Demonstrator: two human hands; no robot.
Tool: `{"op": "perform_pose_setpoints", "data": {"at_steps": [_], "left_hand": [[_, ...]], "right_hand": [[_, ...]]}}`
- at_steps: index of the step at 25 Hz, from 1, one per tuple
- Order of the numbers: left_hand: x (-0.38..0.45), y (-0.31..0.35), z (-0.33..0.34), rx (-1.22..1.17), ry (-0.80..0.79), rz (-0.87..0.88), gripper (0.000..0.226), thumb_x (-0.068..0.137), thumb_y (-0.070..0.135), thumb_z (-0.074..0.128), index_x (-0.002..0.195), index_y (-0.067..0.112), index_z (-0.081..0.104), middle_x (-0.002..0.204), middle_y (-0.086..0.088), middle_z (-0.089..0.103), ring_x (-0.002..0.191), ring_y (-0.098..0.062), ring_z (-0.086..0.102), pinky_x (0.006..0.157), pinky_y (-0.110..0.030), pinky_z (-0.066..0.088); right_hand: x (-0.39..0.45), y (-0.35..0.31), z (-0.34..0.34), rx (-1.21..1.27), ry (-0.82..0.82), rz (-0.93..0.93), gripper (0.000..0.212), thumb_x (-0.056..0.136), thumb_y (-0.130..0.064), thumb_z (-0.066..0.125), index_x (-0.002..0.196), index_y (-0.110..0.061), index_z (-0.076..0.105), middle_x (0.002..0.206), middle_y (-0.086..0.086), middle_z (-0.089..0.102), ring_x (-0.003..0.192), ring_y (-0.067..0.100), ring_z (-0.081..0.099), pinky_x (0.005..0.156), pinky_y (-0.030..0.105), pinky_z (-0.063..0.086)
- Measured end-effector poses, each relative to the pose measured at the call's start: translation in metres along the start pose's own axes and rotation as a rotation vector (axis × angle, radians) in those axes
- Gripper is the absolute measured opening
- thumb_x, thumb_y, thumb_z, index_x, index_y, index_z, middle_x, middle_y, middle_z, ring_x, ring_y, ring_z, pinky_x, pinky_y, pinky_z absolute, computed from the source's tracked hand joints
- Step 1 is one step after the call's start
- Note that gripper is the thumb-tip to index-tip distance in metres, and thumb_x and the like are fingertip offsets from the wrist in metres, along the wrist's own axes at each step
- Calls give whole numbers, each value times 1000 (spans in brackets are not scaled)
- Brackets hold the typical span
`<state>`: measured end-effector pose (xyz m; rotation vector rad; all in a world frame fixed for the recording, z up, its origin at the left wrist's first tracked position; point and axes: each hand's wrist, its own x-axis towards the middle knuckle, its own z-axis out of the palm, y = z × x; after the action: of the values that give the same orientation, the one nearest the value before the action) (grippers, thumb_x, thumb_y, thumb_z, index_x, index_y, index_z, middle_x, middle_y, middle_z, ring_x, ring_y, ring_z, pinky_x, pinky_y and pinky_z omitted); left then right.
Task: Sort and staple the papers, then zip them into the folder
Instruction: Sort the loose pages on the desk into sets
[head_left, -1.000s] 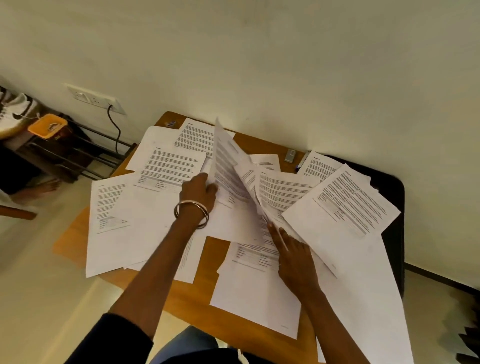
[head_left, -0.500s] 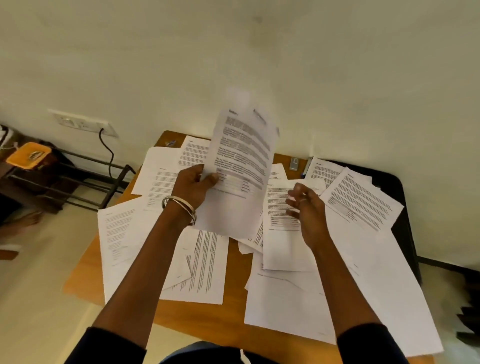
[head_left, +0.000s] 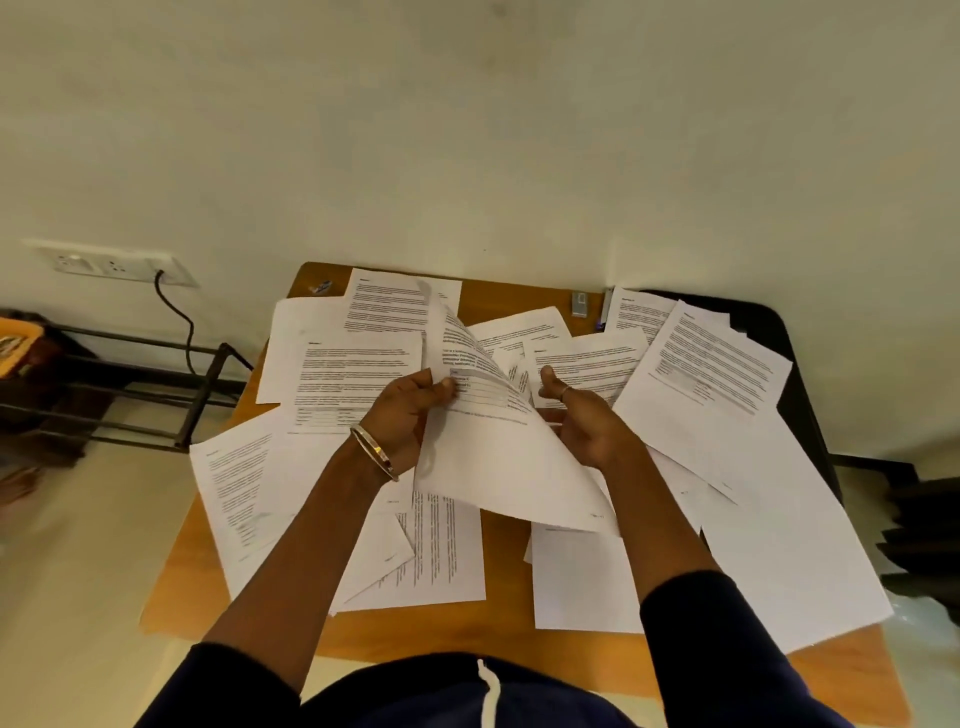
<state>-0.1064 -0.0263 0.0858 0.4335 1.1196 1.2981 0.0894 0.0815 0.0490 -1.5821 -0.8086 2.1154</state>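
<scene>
- Centrally, a curled sheet (head_left: 498, 447) is pinched by the left hand (head_left: 402, 415) and gripped by the right hand (head_left: 582, 421).
- Loose papers (head_left: 706, 374) are spread across the table (head_left: 509, 540) underneath.

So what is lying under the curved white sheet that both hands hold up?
Under the curved white printed sheet, held by the left hand and right hand, are more printed white papers and bare wooden table. Whatever lies directly beneath its middle is covered.
</scene>
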Motion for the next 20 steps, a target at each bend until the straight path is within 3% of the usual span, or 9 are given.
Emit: {"op": "perform_pose_setpoints", "data": {"at_steps": [2, 4, 6, 9, 11, 12, 14, 16, 20], "left_hand": [[-1, -3, -3, 5, -65, -32, 30, 84, 1, 53, 112, 8, 61, 105, -5, 71, 96, -23, 67, 79, -33, 57], [-3, -2, -10, 22, -128, -60, 43, 78, -6, 55, 118, 10, 59, 112, -7, 68, 103, -26, 64, 86, -38, 55], [-5, 1, -19, 116, -126, -64, 47, 78, -13, 55, 117, 14, 59, 110, -5, 70, 106, -30, 62, 86, -38, 55], [-2, 9, -21, 381, 107, -84, 56, 81, 3, 66, 132, 16, 47, 116, -6, 65, 114, -32, 57, 91, -49, 50], [5, 12, -19, 828, 382, 58, 70, 78, 24, 73, 138, 15, 39, 129, -10, 55, 121, -30, 50, 100, -49, 42], [7, 13, -13, 1026, 447, 200, 70, 77, 29, 74, 137, 13, 42, 133, -12, 51, 124, -29, 46, 103, -44, 39], [10, 17, 10, 1164, 403, 466, 60, 78, 32, 72, 131, 14, 50, 134, -10, 50, 126, -26, 43, 106, -39, 33], [17, 19, 41, 1211, 265, 558, 56, 80, 40, 67, 129, 19, 51, 134, -5, 51, 125, -25, 44, 107, -39, 32], [37, 12, 84, 1499, 190, 404, 49, 86, 46, 55, 133, 34, 44, 138, 8, 48, 132, -20, 37, 113, -57, 9]], "right_hand": [[1, 8, 0, 148, -25, -55, 36, 85, -14, 69, 119, -8, 60, 105, 14, 71, 91, 26, 68, 79, 38, 56], [0, 8, -5, 266, 16, -146, 49, 78, 4, 70, 124, -4, 57, 123, 19, 62, 105, 31, 63, 86, 41, 55], [-6, 2, -14, 346, 52, -269, 56, 73, 11, 70, 124, -9, 57, 117, 16, 65, 102, 29, 66, 81, 41, 57], [-19, -5, -30, 250, 60, -422, 67, 71, 21, 64, 126, -15, 55, 108, 10, 70, 96, 25, 68, 73, 37, 59], [-28, -2, -34, 110, 80, -459, 63, 73, 23, 62, 126, -11, 54, 105, 7, 70, 95, 23, 68, 70, 29, 57], [-32, 0, -35, 47, 73, -469, 59, 75, 23, 60, 125, -8, 55, 105, 7, 70, 94, 23, 68, 70, 27, 57], [-40, 5, -34, -55, 34, -471, 50, 78, 20, 59, 121, -7, 58, 104, 8, 71, 92, 24, 70, 72, 27, 58], [-47, 7, -36, -124, -16, -479, 44, 82, 16, 57, 121, -5, 60, 103, 7, 72, 91, 22, 71, 73, 26, 57], [-55, 7, -47, -187, -111, -489, 42, 86, 9, 58, 124, -8, 60, 110, 6, 72, 99, 24, 69, 82, 33, 57]]}}
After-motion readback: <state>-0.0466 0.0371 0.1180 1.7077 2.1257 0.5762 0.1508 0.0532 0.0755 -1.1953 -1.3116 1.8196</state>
